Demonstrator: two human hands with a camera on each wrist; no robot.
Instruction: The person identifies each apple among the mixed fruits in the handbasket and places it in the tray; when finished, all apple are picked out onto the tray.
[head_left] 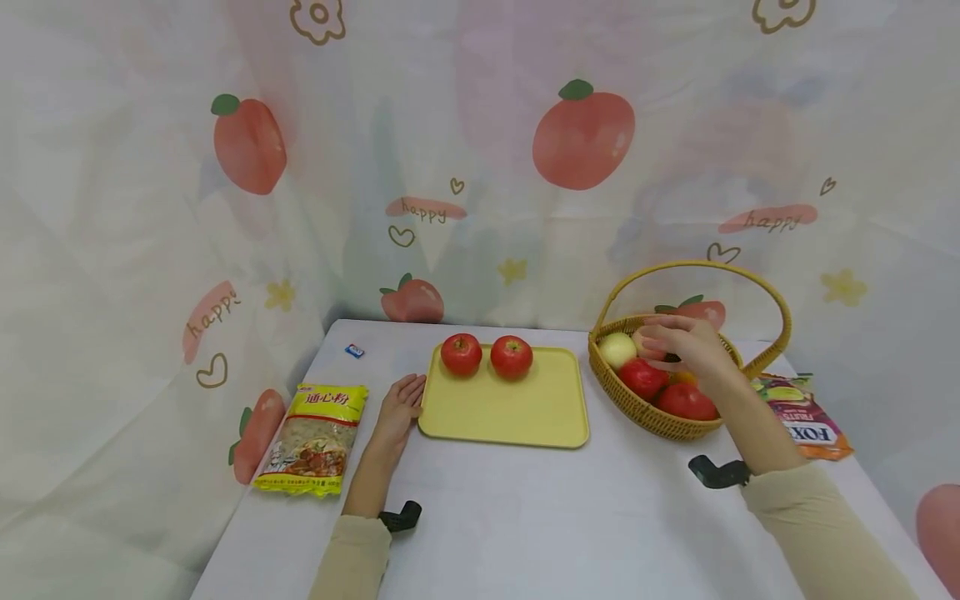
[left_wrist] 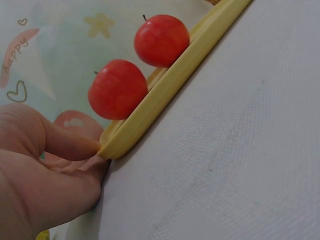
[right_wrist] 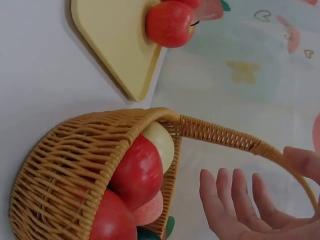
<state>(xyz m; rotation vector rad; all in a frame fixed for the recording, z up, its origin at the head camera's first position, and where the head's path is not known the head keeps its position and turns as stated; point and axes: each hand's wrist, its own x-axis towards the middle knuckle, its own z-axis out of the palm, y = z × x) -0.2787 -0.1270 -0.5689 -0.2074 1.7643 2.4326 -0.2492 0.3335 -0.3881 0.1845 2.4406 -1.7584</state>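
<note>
My left hand (head_left: pixel 397 408) is at the left edge of a yellow tray (head_left: pixel 502 412), its thumb and fingers pinching the rim in the left wrist view. Two red apples (head_left: pixel 461 355) sit along the tray's far side. Above a wicker basket (head_left: pixel 637 408) is my right hand (head_left: pixel 686 343), holding nothing, its fingers apart and slightly bent in the right wrist view. Inside the basket are a pale round fruit or vegetable (head_left: pixel 618 350), a red apple-like fruit (right_wrist: pixel 137 172), a larger red fruit (head_left: pixel 687 402) and a pinkish one (right_wrist: pixel 149 209). The hand hides part of the contents in the head view.
A yellow bag of pasta (head_left: pixel 315 437) lies at the left. Behind it is a small blue packet (head_left: pixel 355 351). A FOX'S candy bag (head_left: pixel 806 421) lies right of the basket. The basket's tall handle (head_left: pixel 690 265) arches behind my right hand. A printed curtain surrounds the table.
</note>
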